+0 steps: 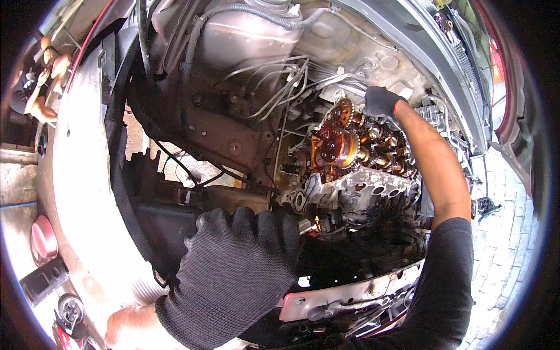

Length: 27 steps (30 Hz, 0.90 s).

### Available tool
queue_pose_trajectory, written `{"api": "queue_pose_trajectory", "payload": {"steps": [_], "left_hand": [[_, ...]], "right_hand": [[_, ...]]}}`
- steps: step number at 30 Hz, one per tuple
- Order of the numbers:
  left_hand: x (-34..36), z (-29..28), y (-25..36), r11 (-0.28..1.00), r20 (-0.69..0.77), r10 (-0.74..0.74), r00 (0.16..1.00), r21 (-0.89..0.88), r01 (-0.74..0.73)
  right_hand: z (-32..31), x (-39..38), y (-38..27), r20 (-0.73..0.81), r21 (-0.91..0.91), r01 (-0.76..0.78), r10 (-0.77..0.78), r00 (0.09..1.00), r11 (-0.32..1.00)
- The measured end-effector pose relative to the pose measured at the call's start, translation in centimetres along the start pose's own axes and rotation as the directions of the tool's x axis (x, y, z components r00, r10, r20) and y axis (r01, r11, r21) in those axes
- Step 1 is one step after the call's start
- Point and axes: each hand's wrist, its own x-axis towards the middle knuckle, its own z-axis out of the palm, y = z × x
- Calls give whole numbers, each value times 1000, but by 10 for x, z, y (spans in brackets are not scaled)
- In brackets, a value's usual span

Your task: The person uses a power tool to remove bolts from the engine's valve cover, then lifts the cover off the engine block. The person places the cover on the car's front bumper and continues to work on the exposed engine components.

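Note:
My left hand (236,268), in a black knit glove, is large in the foreground with its fingers curled. A shiny round metal tool end (305,226) sticks out at its right side, in front of the engine; the rest of it is hidden by the hand. Farther back, my right hand (382,102), also gloved in black, is closed at the far side of the engine, and what its fingers grip is hidden. Between the hands lies the opened cylinder head (361,181), with oily brown camshafts (382,144) and a large toothed cam gear (340,147).
Thin metal pipes (280,87) run behind the engine bay. A pale front crossmember (350,294) crosses the near side. The white fender (81,175) lies left. Beyond it are a pink bowl (44,238), a dark box (44,281) and another person (38,87). Paving (504,216) shows right.

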Motion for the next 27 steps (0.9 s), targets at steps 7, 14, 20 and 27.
{"api": "queue_pose_trajectory", "payload": {"steps": [7,14,20,27], "left_hand": [[-1,-4,1,1000,16,-23,1000,7,23],[2,-1,1,1000,-17,-23,1000,-21,23],[2,3,3,1000,-156,-11,988,-13,9],[1,3,1,1000,-48,-23,999,-23,21]], "right_hand": [[-6,-5,5,6,272,103,-108,994,957],[-6,-18,3,61,380,-79,60,996,922],[2,-19,-10,-162,218,-84,120,979,972],[7,-22,4,-199,358,181,-115,973,916]]}}
